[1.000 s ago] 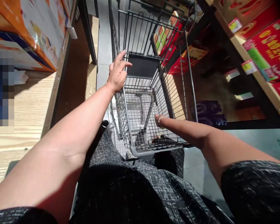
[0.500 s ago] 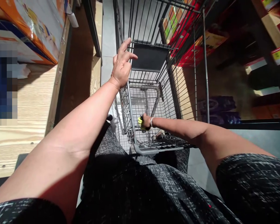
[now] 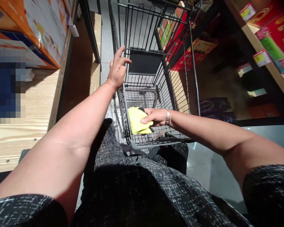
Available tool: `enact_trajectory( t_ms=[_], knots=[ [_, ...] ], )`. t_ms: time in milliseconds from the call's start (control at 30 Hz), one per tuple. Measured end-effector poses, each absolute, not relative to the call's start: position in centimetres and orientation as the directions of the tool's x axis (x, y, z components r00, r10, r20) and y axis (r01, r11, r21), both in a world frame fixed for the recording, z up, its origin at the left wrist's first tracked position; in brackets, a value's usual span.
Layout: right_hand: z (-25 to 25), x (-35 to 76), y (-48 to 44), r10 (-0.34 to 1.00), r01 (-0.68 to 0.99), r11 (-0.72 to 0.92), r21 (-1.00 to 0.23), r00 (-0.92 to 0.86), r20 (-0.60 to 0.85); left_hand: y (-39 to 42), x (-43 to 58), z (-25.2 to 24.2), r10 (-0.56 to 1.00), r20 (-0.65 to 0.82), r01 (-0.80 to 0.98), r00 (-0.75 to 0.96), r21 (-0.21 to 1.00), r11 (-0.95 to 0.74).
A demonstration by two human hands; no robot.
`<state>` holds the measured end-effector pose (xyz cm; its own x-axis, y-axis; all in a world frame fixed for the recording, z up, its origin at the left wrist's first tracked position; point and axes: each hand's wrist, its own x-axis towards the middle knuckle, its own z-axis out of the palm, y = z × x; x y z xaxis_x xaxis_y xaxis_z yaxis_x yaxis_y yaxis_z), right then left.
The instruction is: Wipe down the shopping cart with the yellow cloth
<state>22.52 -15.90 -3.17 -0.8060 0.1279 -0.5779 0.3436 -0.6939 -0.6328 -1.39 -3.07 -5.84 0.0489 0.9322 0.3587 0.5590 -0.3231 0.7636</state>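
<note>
Inside the wire basket of a shopping cart (image 3: 142,146), my right hand (image 3: 157,116) is closed on a folded yellow cloth (image 3: 138,121) with a dark side showing at its edges. The cloth is up against the left wire wall near the cart's close end. My left hand (image 3: 118,71) rests by the top of that left side, its fingers apart and at least two of them stretched out. Nothing shows in its grasp. A dark panel (image 3: 145,63) is fixed across the far part of the cart.
To the left, big orange and white packages (image 3: 44,34) sit on a wooden shelf (image 3: 41,104). Shelving on the right holds red boxes (image 3: 278,34) and price tags (image 3: 262,58). Red packages (image 3: 182,61) lie beyond the cart's right side. My legs are close behind the cart.
My right hand has risen from lower in the basket with the cloth, which now shows larger and against the left wall. My left hand keeps its place on the cart; the view has shifted slightly.
</note>
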Motion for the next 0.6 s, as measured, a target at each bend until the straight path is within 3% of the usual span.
enact_trajectory(
  t_ms=[100,233,333,467,600],
  knots=[
    [-1.7,22.9,-15.8,0.088,0.228,-0.722,-0.653,-0.906,-0.414,-2.9,-1.3,-6.0,0.934,0.344,0.546,0.091,0.767,-0.336],
    [-5.7,23.4,-14.5,-0.068,0.296,-0.727,-0.619,-0.929,-0.365,-3.3,-1.0,-5.9,0.936,0.337,0.532,0.105,0.776,-0.339],
    [-10.0,24.2,-13.7,-0.069,0.434,-0.71,-0.555,-0.827,-0.558,-3.8,-0.8,-5.6,0.945,0.317,0.52,0.08,0.796,-0.311],
    [-13.4,23.7,-15.8,-0.05,0.691,-0.603,-0.4,-0.533,-0.845,-4.4,-0.4,-5.2,0.942,0.334,0.51,0.032,0.805,-0.303],
    [-14.8,21.2,-18.9,0.184,0.867,-0.407,-0.289,-0.232,-0.955,-4.9,-0.1,-4.9,0.932,0.363,0.521,0.017,0.792,-0.318]
  ],
)
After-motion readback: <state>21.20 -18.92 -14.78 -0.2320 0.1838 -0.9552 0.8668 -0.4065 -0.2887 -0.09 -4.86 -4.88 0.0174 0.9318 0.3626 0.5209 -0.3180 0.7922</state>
